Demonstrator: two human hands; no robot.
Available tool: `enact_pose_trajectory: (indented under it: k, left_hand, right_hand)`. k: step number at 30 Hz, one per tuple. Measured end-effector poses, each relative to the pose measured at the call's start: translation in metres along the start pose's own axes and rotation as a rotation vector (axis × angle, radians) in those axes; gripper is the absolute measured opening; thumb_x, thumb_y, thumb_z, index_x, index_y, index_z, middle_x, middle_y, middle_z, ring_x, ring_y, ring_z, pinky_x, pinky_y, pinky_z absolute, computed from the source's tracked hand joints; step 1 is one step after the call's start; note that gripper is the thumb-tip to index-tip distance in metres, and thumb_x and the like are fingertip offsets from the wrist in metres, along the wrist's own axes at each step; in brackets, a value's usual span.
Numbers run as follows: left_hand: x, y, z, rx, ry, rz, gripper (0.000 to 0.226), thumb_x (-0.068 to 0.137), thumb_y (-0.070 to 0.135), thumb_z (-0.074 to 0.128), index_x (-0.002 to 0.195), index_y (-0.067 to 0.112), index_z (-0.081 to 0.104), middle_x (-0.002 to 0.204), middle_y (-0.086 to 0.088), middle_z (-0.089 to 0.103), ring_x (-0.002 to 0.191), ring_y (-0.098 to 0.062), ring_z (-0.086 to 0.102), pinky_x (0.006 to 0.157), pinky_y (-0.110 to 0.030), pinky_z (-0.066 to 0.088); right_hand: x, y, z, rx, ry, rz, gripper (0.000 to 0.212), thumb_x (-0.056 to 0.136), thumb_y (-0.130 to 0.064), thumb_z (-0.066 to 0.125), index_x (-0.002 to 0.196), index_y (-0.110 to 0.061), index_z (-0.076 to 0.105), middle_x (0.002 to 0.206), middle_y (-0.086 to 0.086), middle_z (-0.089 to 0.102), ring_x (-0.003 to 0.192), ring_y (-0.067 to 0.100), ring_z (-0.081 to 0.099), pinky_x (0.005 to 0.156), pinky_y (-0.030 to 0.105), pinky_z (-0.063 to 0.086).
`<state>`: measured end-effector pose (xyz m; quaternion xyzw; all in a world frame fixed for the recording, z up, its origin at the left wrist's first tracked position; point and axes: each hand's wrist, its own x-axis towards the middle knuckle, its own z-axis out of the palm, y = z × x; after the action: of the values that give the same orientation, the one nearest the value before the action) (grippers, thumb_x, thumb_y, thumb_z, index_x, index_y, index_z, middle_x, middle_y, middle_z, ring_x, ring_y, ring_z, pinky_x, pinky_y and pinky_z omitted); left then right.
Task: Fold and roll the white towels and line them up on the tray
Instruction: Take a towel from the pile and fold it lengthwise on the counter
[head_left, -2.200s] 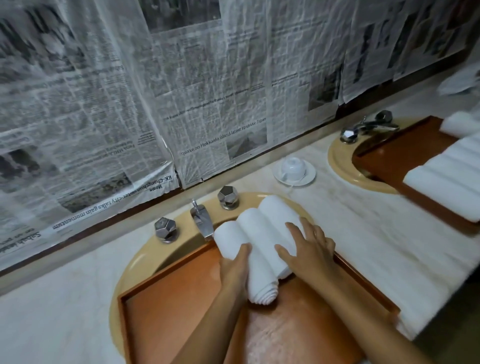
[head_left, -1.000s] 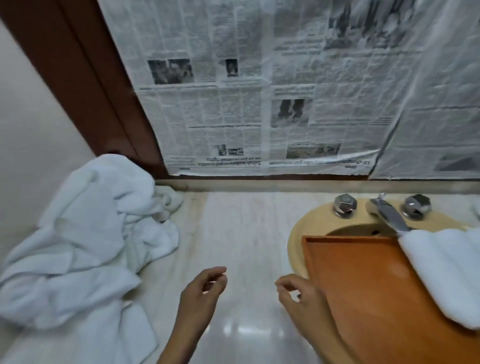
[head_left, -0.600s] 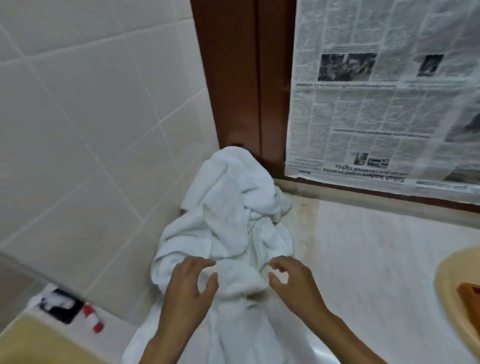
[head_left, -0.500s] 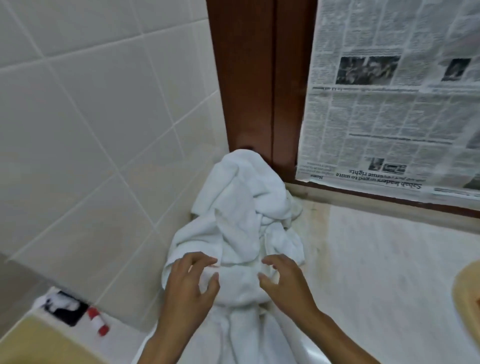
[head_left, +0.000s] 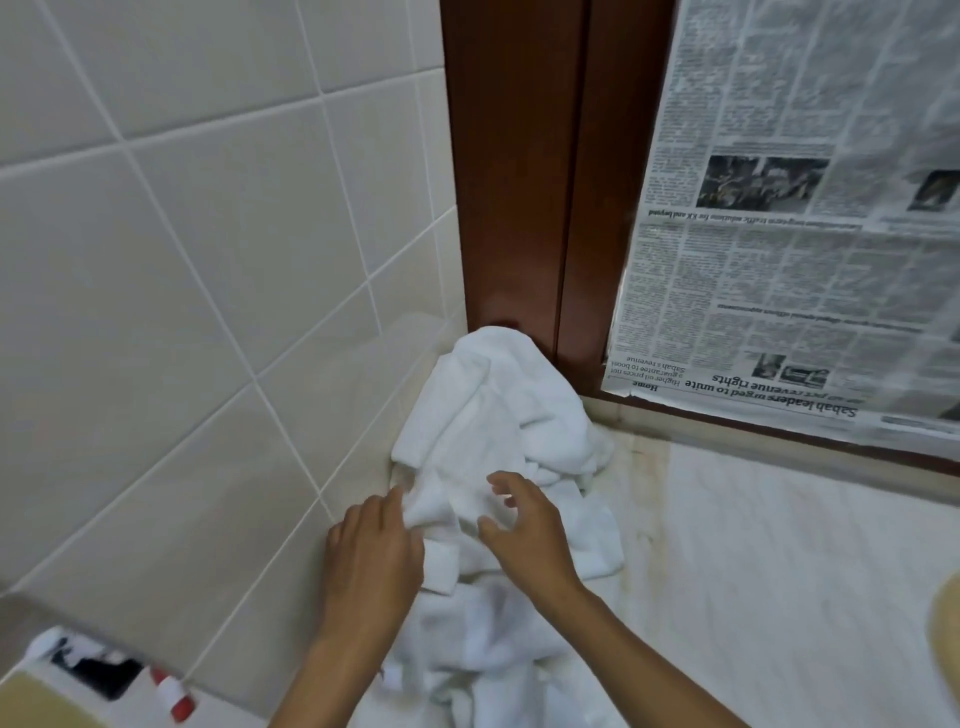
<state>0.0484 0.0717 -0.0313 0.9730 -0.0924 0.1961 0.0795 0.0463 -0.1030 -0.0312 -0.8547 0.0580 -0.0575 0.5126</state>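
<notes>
Both hands are over the pile of white towels (head_left: 498, 426), which lies crumpled and unfolded on the marble counter (head_left: 779, 561) and is pushed into the corner just beyond my fingertips.

Left hand (head_left: 371, 561): back of hand up, fingers extended, tips against a fold at the near left edge of the pile. I cannot tell whether they pinch the fold or only touch it.

Right hand (head_left: 524, 530): fingers spread and loosely curved, thumb apart from the rest, over the middle of the pile. Nothing is gripped.

The hands are close together but not touching, with a strip of towel between them.

Surface: pale veined marble, glossy, running off to the right of my right hand. More towel trails back toward me under both wrists.

Room: a cream tiled wall (head_left: 182, 270) stands just left of my left hand. A dark wooden frame (head_left: 524, 182) rises straight behind the pile. Newspaper sheets (head_left: 789, 234) hang upside down beyond and right of my right hand. A sliver of yellow basin rim (head_left: 948, 623) shows far right. A small red-capped bottle (head_left: 171, 696) lies below and left of my left forearm.
</notes>
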Motion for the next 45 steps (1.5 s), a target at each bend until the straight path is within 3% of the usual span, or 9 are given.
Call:
enact_pose_trajectory:
  k: [2, 8, 14, 17, 26, 32, 35, 41, 45]
  left_hand:
    - [-0.003, -0.002, -0.004, -0.053, 0.046, 0.032, 0.013, 0.073, 0.019, 0.075, 0.082, 0.012, 0.070, 0.070, -0.002, 0.060, 0.060, -0.030, 0.061, 0.054, -0.033, 0.045]
    - [0.001, 0.036, -0.069, -0.795, -0.039, 0.046, 0.019, 0.084, 0.040, 0.047, 0.083, 0.029, 0.062, 0.087, 0.017, 0.059, 0.081, -0.005, 0.058, 0.068, -0.011, 0.040]
    - [0.018, 0.106, -0.132, -1.272, -0.207, 0.049, 0.033, 0.077, 0.055, 0.056, 0.083, 0.024, 0.065, 0.076, 0.006, 0.063, 0.073, -0.009, 0.057, 0.065, -0.024, 0.044]
    - [0.022, 0.147, -0.150, -1.409, -0.161, 0.049, 0.034, 0.083, 0.043, 0.059, 0.084, 0.009, 0.062, 0.071, 0.005, 0.057, 0.069, -0.006, 0.050, 0.062, -0.018, 0.042]
    - [-0.031, 0.250, -0.124, -1.141, -0.073, 0.284, 0.080, 0.061, 0.048, 0.076, 0.132, 0.045, 0.039, 0.128, 0.036, 0.048, 0.119, 0.014, 0.048, 0.088, -0.003, 0.037]
    - [-0.049, 0.296, -0.077, -1.029, -0.183, 0.265, 0.065, 0.073, 0.042, 0.073, 0.125, 0.057, 0.038, 0.123, 0.043, 0.044, 0.112, 0.023, 0.042, 0.086, 0.000, 0.035]
    - [-0.054, 0.305, -0.057, -0.950, -0.276, 0.189, 0.040, 0.076, 0.025, 0.073, 0.099, 0.051, 0.052, 0.098, 0.031, 0.060, 0.091, 0.007, 0.058, 0.071, -0.008, 0.041]
    - [-0.031, 0.298, -0.044, -1.053, -0.412, -0.019, 0.051, 0.089, -0.004, 0.058, 0.063, 0.038, 0.068, 0.066, 0.019, 0.067, 0.064, -0.003, 0.058, 0.057, -0.014, 0.041]
    - [0.002, 0.299, -0.080, -1.208, -0.379, -0.150, 0.032, 0.100, 0.014, 0.053, 0.078, 0.028, 0.072, 0.073, 0.008, 0.072, 0.077, -0.016, 0.066, 0.066, -0.028, 0.049]
  right_hand:
    - [-0.006, 0.000, -0.008, 0.008, -0.068, -0.033, 0.057, 0.084, -0.017, 0.070, 0.134, -0.031, 0.047, 0.131, -0.013, 0.051, 0.122, 0.008, 0.047, 0.100, 0.023, 0.041]
    - [-0.030, -0.016, -0.056, 0.128, -0.320, -0.158, 0.081, 0.056, -0.027, 0.062, 0.127, -0.056, 0.034, 0.141, -0.022, 0.040, 0.129, -0.001, 0.038, 0.098, 0.008, 0.034]
    - [-0.044, -0.047, -0.134, 0.306, -0.384, -0.150, 0.046, 0.064, -0.024, 0.070, 0.103, 0.001, 0.065, 0.092, 0.000, 0.062, 0.085, 0.011, 0.056, 0.075, 0.030, 0.044]
    - [-0.060, -0.063, -0.178, 0.375, -0.310, -0.111, 0.033, 0.070, -0.013, 0.065, 0.097, 0.006, 0.065, 0.086, 0.004, 0.064, 0.082, 0.012, 0.058, 0.075, 0.029, 0.046]
    - [-0.116, -0.085, -0.285, 0.718, 0.082, -0.025, 0.020, 0.066, -0.007, 0.067, 0.083, -0.005, 0.074, 0.085, 0.014, 0.070, 0.082, 0.024, 0.066, 0.078, 0.035, 0.049]
    - [-0.150, -0.081, -0.333, 0.880, 0.239, -0.092, 0.020, 0.068, -0.017, 0.065, 0.082, -0.015, 0.079, 0.093, 0.010, 0.075, 0.088, 0.020, 0.071, 0.083, 0.033, 0.055]
    - [-0.163, -0.075, -0.355, 0.931, 0.289, -0.123, 0.024, 0.064, -0.018, 0.067, 0.085, -0.015, 0.079, 0.096, 0.009, 0.075, 0.092, 0.021, 0.071, 0.085, 0.034, 0.056]
    - [-0.172, -0.032, -0.388, 0.994, 0.462, -0.007, 0.039, 0.072, -0.015, 0.064, 0.110, -0.005, 0.070, 0.109, 0.017, 0.071, 0.102, 0.032, 0.068, 0.090, 0.045, 0.055]
    - [-0.164, 0.001, -0.399, 0.974, 0.599, 0.098, 0.033, 0.078, -0.012, 0.066, 0.110, -0.005, 0.070, 0.107, 0.018, 0.072, 0.097, 0.035, 0.070, 0.089, 0.048, 0.054]
